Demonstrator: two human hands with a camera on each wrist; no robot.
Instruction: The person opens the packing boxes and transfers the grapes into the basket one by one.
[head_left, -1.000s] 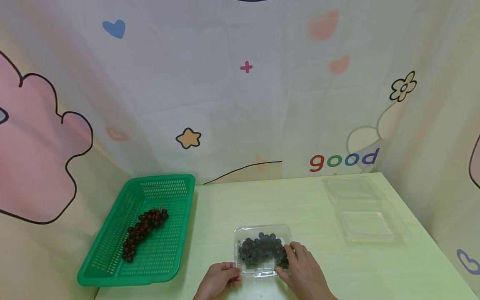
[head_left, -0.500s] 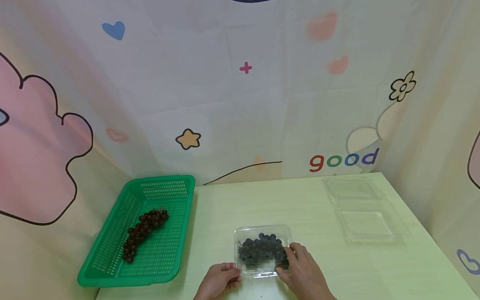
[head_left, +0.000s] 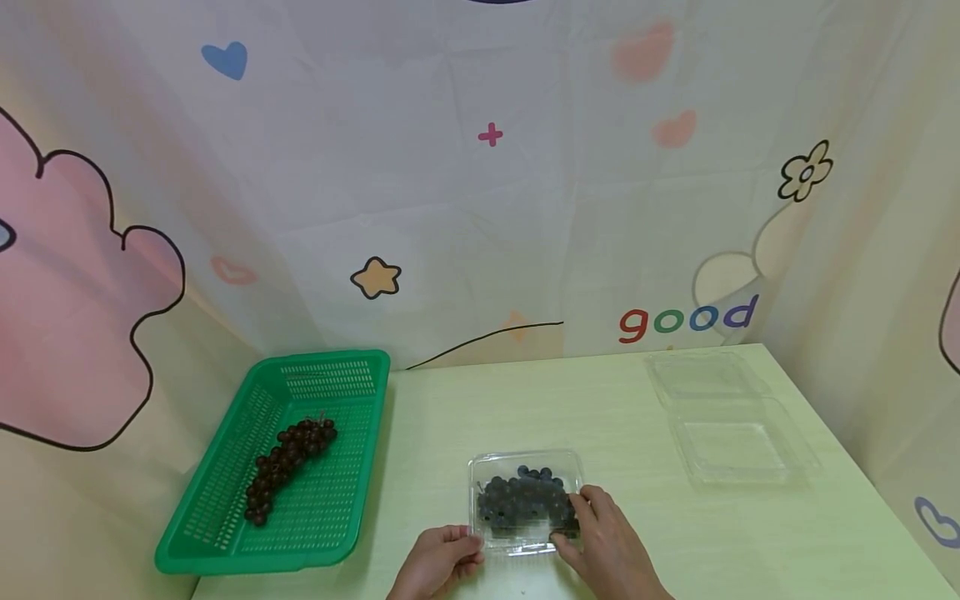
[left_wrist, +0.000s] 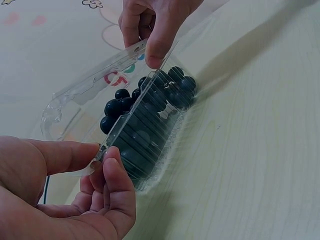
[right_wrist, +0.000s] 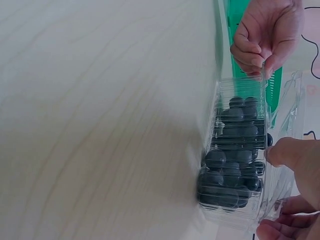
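In the head view a clear plastic clamshell box [head_left: 525, 457] lies on the table, its see-through lid over a bunch of dark grapes [head_left: 517, 500]. My left hand [head_left: 438, 560] pinches the box's near left corner between thumb and fingers. At the right end, my right hand [head_left: 609, 542] grips the box, thumb at the near rim and fingers on the far side. The left wrist view shows the left thumb and forefinger [left_wrist: 117, 175] right at the rim. Through the ribbed side wall in the right wrist view, the grapes [right_wrist: 232, 165] fill much of the base.
On the left stands a green plastic basket [head_left: 371, 467] with a bunch of reddish-brown grapes [head_left: 288, 462] in it. Another clear clamshell box [head_left: 735, 446] lies unfolded at the table's back right. A printed curtain [head_left: 450, 200] hangs behind the pale wooden table [head_left: 480, 408].
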